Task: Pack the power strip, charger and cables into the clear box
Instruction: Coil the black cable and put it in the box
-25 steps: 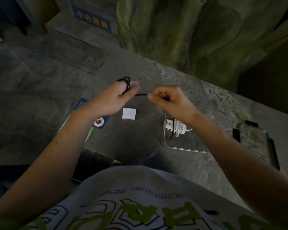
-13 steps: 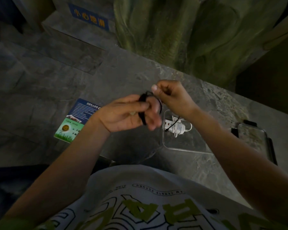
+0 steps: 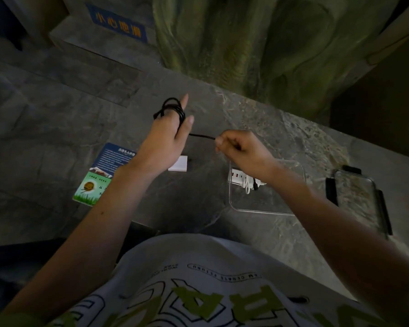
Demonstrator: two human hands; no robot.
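While cable loops the straight-fingered left hand, the right hand pinches its tail — sign: 小心地滑.

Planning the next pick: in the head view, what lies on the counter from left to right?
Left to right: printed card → white charger → clear box holding the power strip → clear lid with black clips. The black cable, strung between left hand and right hand, is omitted.

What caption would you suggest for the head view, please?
Black cable wound round the fingers of the left hand, right hand pinching its free end; power strip already in the clear box.
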